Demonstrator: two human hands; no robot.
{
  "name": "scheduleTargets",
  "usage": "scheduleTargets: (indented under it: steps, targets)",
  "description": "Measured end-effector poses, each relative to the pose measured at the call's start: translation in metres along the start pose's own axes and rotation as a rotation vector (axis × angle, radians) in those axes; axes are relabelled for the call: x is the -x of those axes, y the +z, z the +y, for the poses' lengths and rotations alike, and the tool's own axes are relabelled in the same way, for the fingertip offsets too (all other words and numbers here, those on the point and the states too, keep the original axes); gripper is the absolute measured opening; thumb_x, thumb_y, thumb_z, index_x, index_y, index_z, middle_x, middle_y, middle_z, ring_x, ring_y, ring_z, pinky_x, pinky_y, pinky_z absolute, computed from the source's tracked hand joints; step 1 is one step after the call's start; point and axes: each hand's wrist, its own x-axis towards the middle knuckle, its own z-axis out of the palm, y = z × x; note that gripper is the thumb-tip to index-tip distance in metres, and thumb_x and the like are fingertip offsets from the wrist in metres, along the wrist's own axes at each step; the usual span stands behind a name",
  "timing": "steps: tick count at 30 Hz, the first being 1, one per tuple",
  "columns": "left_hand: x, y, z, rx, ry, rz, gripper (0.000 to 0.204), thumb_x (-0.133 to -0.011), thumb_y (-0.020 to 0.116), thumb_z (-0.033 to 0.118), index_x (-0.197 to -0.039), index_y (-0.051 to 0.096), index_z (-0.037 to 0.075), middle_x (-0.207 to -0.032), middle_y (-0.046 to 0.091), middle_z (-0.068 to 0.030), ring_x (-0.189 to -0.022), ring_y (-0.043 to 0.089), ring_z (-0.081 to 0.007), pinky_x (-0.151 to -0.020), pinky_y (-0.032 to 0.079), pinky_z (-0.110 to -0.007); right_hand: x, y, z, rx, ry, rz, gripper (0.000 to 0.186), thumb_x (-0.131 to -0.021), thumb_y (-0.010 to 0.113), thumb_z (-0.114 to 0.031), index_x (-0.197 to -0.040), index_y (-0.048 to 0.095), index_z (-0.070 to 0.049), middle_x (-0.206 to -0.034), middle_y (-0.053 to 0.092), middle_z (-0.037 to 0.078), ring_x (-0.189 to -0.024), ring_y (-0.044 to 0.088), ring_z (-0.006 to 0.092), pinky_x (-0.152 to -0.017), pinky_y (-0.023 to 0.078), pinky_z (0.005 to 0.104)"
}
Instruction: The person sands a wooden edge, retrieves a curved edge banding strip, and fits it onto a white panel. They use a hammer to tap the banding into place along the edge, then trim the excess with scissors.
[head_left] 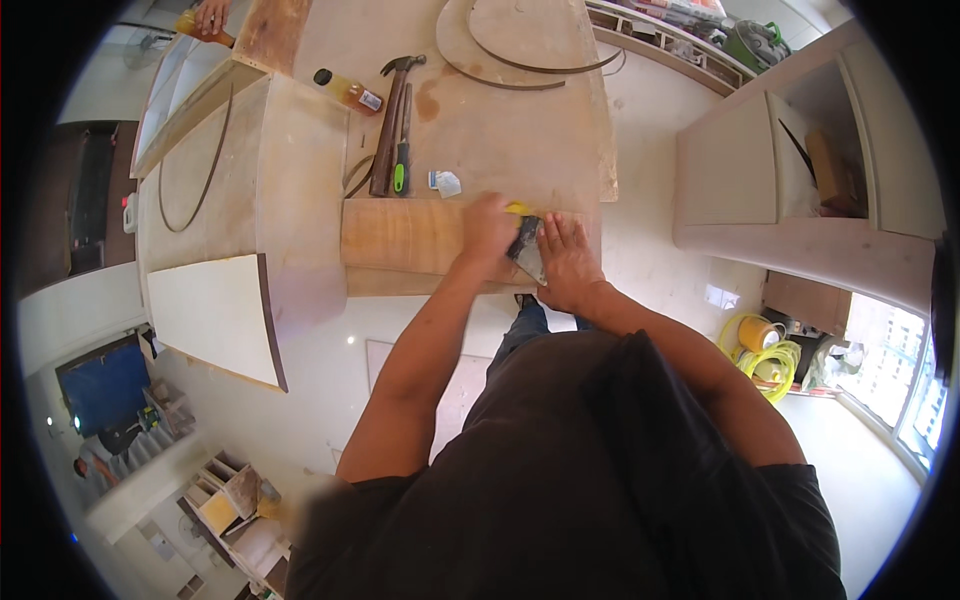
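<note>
My left hand [487, 232] is closed, slightly blurred, over the wooden board [400, 235]. A yellow piece [518, 208] sticks out at its fingertips; most of what it grips is hidden. Between my hands lies a dark, worn flat blade-like piece [526, 245] with a greyish lower corner. My right hand [570, 262] lies flat with fingers stretched out, pressing down beside that piece at the board's right end. Beyond the board are a claw hammer [390, 130], a file with a green-and-black handle [402, 165] and a small white-and-blue packet [445, 182].
A bottle of amber liquid [348, 91] lies on the wooden worktop [520, 130], near curved strips [545, 70]. Another person's hand [211, 15] holds a bottle at the upper left. A white panel [215, 320] leans at left; a cabinet [730, 160] stands at right, above a coiled yellow hose [785, 370].
</note>
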Motion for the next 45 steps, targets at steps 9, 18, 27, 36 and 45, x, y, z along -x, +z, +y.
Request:
scheduleTargets:
  steps: [9,18,27,36,45]
  targets:
    - [0.045,-0.089,-0.042,0.249,-0.526,0.406,0.014,-0.087,0.078,0.008,-0.096,0.076,-0.003,-0.090,0.075,-0.0170,-0.082,0.073,-0.0296,-0.077,0.056,-0.040,0.004,-0.024,0.020,-0.683,0.026,0.368,0.039,-0.099,0.061,-0.022,-0.129,0.070,0.001,-0.121,0.071,0.026,-0.115,0.071,0.0366,-0.099,0.052,0.0492]
    - [0.089,-0.057,-0.022,0.307,-0.508,0.414,0.013,-0.085,0.077,0.006,-0.094,0.076,-0.003,-0.092,0.074,-0.0188,-0.087,0.071,-0.0322,-0.082,0.056,-0.041,-0.046,-0.022,0.017,-0.489,0.183,0.409,0.045,-0.095,0.071,-0.028,-0.135,0.069,-0.006,-0.138,0.067,0.019,-0.128,0.065,0.0389,-0.106,0.050,0.0526]
    - [0.089,-0.037,0.022,0.110,-0.040,0.162,0.019,-0.077,0.074,0.001,-0.096,0.075,0.003,-0.095,0.068,-0.0157,-0.091,0.067,-0.0396,-0.080,0.053,-0.050,-0.037,-0.001,0.004,-0.167,0.072,0.118,0.096,-0.084,0.085,-0.045,-0.162,0.046,-0.006,-0.175,0.034,0.012,-0.165,0.024,0.0334,-0.132,0.020,0.0579]
    - [0.036,-0.016,-0.002,-0.060,-0.032,0.183,0.013,-0.073,0.077,0.003,-0.085,0.072,0.005,-0.087,0.068,-0.0162,-0.083,0.068,-0.0402,-0.073,0.050,-0.054,-0.042,-0.014,0.001,-0.079,0.065,0.081,0.098,-0.080,0.088,-0.048,-0.160,0.050,-0.008,-0.175,0.037,0.010,-0.164,0.025,0.0337,-0.131,0.020,0.0639]
    - [0.066,-0.017,0.005,-0.104,-0.030,0.135,0.016,-0.069,0.080,0.006,-0.081,0.070,0.003,-0.087,0.069,-0.0183,-0.084,0.070,-0.0406,-0.072,0.052,-0.052,-0.041,-0.010,0.004,-0.042,0.074,0.015,0.099,-0.085,0.083,-0.056,-0.164,0.044,-0.011,-0.177,0.033,0.007,-0.166,0.020,0.0309,-0.132,0.018,0.0633]
